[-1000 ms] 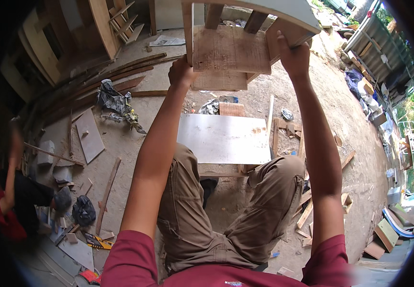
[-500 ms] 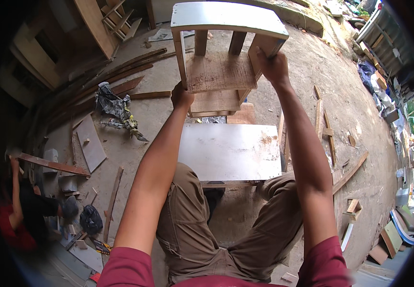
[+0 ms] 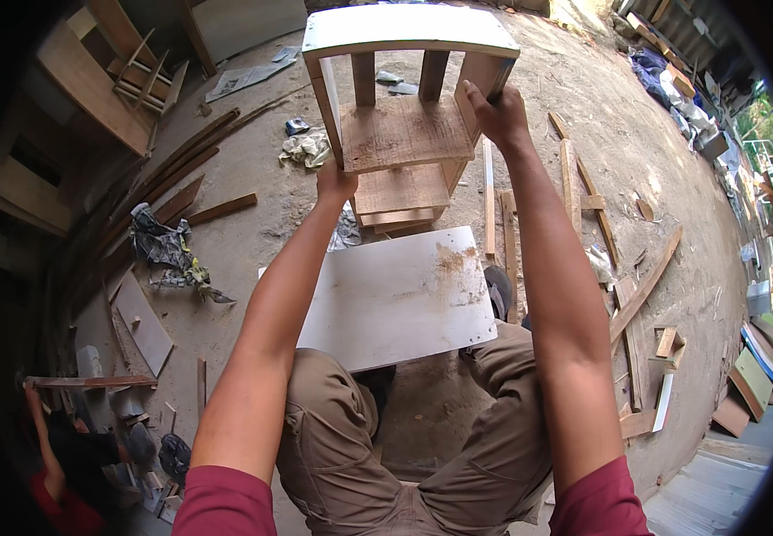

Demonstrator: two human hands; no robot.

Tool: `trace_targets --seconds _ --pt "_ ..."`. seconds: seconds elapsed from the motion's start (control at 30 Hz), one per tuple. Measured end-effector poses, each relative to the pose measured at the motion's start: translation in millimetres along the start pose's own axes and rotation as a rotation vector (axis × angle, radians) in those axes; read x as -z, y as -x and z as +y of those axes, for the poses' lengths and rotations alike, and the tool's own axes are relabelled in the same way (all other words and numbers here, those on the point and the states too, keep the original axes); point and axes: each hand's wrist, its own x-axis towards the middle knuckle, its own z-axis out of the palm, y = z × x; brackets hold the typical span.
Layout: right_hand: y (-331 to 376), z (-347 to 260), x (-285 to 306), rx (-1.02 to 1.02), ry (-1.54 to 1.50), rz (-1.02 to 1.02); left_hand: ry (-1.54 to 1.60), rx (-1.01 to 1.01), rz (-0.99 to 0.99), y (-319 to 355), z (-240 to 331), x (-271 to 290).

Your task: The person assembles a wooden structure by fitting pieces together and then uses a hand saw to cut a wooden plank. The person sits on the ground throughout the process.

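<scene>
Both my hands hold a small wooden shelf unit (image 3: 404, 134) out in front of me. It has a white top panel, bare wood boards inside and two dark uprights at its far side. My left hand (image 3: 337, 181) is closed round its lower left edge, the fingers partly hidden behind the wood. My right hand (image 3: 500, 118) grips the right side board near the top, thumb on the inner face. Between the unit and my knees lies a white panel (image 3: 377, 299) with brown stains and small holes along its edge. What supports it is mostly hidden.
Wood strips (image 3: 583, 188) lie on the dusty floor to the right, beside a small wooden box piece (image 3: 669, 344). Crumpled dark plastic (image 3: 167, 246) and a flat board (image 3: 142, 326) are at left. At lower left another person's arm (image 3: 42, 429) reaches to a brown plank (image 3: 91, 381).
My view has shifted, so the floor things at left sit farther left. The shelf unit stays in both hands, slightly left in view. The white panel now lies at a slant, its right end higher.
</scene>
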Motion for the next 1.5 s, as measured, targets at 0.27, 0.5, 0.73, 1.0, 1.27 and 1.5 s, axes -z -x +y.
trace_targets --seconds 0.27,0.5,0.73,1.0,1.27,1.5 --pt "0 -29 -8 -0.083 -0.002 -0.152 0.916 -0.033 -0.045 -37 -54 2" --pt "6 -27 3 -0.053 0.050 -0.071 0.169 -0.173 -0.056 8 22 47" --pt "9 -25 15 -0.209 -0.045 -0.219 0.070 0.474 -0.484 32 60 109" --pt "70 -31 67 -0.409 0.142 -0.345 -0.360 0.040 -0.783 99 102 167" --pt "144 -39 123 -0.672 0.501 -0.953 -0.326 0.028 -0.953 160 166 185" --pt "176 -106 201 -0.617 0.301 -0.801 -0.217 -0.269 -0.790 162 208 145"
